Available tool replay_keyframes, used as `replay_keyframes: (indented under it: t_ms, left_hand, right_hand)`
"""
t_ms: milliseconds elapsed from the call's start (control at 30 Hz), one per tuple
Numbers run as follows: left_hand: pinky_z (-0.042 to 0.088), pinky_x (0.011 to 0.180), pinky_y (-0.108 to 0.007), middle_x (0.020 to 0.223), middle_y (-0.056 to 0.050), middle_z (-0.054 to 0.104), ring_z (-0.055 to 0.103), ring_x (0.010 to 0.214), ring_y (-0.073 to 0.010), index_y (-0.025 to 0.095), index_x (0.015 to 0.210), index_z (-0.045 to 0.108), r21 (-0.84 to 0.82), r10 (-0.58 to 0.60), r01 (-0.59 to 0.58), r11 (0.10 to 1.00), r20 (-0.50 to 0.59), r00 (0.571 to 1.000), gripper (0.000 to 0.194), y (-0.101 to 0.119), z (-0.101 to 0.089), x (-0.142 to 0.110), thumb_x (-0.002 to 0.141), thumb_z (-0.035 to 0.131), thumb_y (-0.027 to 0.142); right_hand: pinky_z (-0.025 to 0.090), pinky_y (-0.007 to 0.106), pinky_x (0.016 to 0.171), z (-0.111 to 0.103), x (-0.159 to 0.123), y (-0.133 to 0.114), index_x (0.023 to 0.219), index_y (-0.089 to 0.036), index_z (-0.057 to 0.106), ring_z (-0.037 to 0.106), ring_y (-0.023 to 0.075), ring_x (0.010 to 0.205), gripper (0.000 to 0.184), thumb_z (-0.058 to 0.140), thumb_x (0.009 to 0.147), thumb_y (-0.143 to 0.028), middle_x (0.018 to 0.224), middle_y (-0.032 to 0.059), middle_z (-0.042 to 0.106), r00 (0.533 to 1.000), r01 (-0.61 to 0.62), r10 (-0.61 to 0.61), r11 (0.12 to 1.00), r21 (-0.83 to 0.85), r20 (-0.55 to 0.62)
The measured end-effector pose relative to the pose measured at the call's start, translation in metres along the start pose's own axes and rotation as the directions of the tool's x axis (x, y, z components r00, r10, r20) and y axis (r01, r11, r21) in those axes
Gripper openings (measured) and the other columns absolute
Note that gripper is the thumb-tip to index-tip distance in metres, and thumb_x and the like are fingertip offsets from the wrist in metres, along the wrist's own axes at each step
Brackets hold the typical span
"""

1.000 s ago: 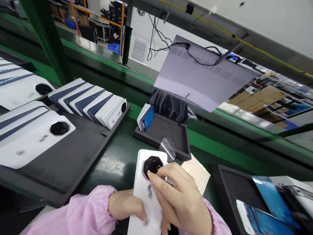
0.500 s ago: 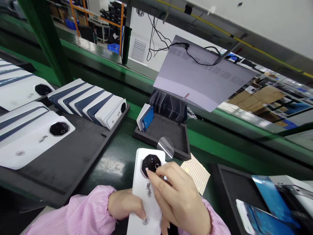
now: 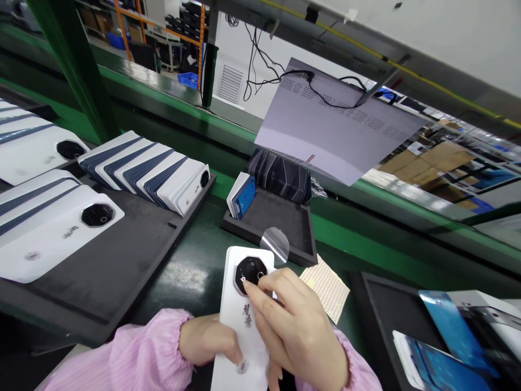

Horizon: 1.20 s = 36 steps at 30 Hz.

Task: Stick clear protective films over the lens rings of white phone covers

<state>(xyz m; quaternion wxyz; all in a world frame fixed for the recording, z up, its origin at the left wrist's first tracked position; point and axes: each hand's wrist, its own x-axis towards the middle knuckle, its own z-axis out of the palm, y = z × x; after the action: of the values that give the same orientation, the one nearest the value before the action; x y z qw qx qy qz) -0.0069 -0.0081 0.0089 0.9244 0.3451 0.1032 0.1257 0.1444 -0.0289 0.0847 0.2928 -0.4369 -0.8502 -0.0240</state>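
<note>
The green table [image 3: 185, 271] carries a large black tray [image 3: 134, 266] at left, with fanned white panels [image 3: 150, 168], and a smaller black tray [image 3: 280, 217] farther back, with dark pieces [image 3: 280, 174] and small blue-faced cards [image 3: 243, 196]. In front of the smaller tray, the left hand [image 3: 211, 339] grips a white back cover [image 3: 244, 326], its thumb on the lower part. The right hand [image 3: 299, 326] is partly closed, its index fingertip at the cover's dark camera plate [image 3: 250, 275]. A clear round film [image 3: 275, 245] shows just beyond the cover, and a dotted sheet [image 3: 328, 288] lies beside the right hand.
</note>
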Motion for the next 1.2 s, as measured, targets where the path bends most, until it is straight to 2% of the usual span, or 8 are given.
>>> replay_keyframes:
  t_ms: [100,200,300,400,533,633,800,1200]
  left_hand:
    - [0.039,0.047,-0.02,0.066,-0.003,0.073,0.056,0.043,-0.0116,0.01,0.102,0.068,0.029,0.0,0.001,1.0,-0.022,1.0,0.061,-0.001,-0.001,0.0,0.045,0.047,0.01]
    - [0.04,0.048,-0.023,0.071,-0.004,0.074,0.058,0.047,-0.0143,0.009,0.103,0.068,0.049,-0.006,0.005,0.999,0.022,1.0,0.061,0.0,-0.002,0.001,0.046,0.047,0.01]
    - [0.04,0.047,-0.024,0.077,-0.007,0.074,0.061,0.053,-0.0173,0.008,0.102,0.068,0.021,-0.014,0.013,1.0,0.05,0.999,0.059,0.001,-0.001,0.002,0.047,0.046,0.011]
    - [0.04,0.049,-0.024,0.076,-0.008,0.073,0.063,0.059,-0.0195,0.008,0.095,0.07,-0.042,0.009,-0.008,0.999,0.022,1.0,0.056,0.001,0.001,0.002,0.045,0.045,0.011]
    - [0.042,0.051,-0.026,0.073,-0.011,0.071,0.062,0.06,-0.0214,0.006,0.085,0.071,-0.122,0.042,-0.03,0.992,0.104,0.994,0.05,0.005,0.004,0.005,0.044,0.044,0.018]
    - [0.044,0.05,-0.028,0.068,-0.014,0.069,0.061,0.058,-0.0223,0.004,0.079,0.069,-0.129,0.022,-0.002,0.992,0.154,0.988,0.05,0.009,0.008,0.008,0.042,0.042,0.023]
    - [0.042,0.042,-0.026,0.069,-0.014,0.068,0.058,0.049,-0.0198,0.002,0.084,0.067,-0.143,-0.031,0.055,0.988,0.163,0.986,0.055,0.01,0.011,0.006,0.042,0.041,0.025]
    - [0.04,0.043,-0.024,0.079,-0.012,0.072,0.06,0.047,-0.0172,0.006,0.089,0.069,0.054,-0.064,0.059,0.997,0.103,0.993,0.047,0.008,0.008,0.003,0.051,0.043,0.016]
  right_hand:
    - [0.046,0.031,0.053,-0.001,-0.001,0.001,0.098,-0.009,0.064,0.051,0.0172,0.067,0.027,0.047,0.078,-0.004,0.073,0.0084,0.059,1.0,0.006,-0.006,1.0,0.002,-0.007]
    - [0.046,0.03,0.053,-0.001,0.0,0.001,0.098,-0.008,0.064,0.05,0.0172,0.067,0.027,0.048,0.077,-0.003,0.073,0.0086,0.059,1.0,0.0,0.0,1.0,0.007,-0.005]
    - [0.046,0.03,0.053,0.0,0.001,0.0,0.099,-0.009,0.064,0.051,0.0167,0.066,0.028,0.047,0.078,-0.003,0.074,0.0082,0.059,1.0,0.002,-0.002,1.0,0.002,-0.002]
    - [0.046,0.029,0.053,-0.003,0.001,0.0,0.099,-0.011,0.063,0.052,0.0165,0.066,0.028,0.046,0.078,-0.003,0.073,0.0078,0.059,1.0,0.007,-0.007,0.999,0.036,-0.011]
    - [0.045,0.03,0.054,-0.013,-0.005,0.003,0.101,-0.013,0.061,0.052,0.0163,0.066,0.029,0.047,0.077,-0.004,0.075,0.0068,0.058,0.995,0.015,0.002,0.983,0.181,-0.095]
    - [0.045,0.031,0.056,-0.021,-0.011,0.006,0.104,-0.013,0.061,0.053,0.0171,0.068,0.031,0.049,0.078,-0.003,0.075,0.0072,0.057,0.985,-0.032,0.061,0.983,0.179,-0.159]
    - [0.044,0.028,0.051,-0.024,-0.013,0.005,0.099,-0.012,0.064,0.051,0.0153,0.061,0.022,0.049,0.083,-0.011,0.067,0.0051,0.057,0.996,-0.07,0.074,0.995,0.075,-0.058]
    - [0.044,0.025,0.051,-0.009,-0.003,0.001,0.092,-0.013,0.065,0.051,0.0138,0.061,0.023,0.045,0.082,-0.009,0.068,0.0049,0.057,1.0,-0.022,0.022,0.999,-0.032,-0.018]
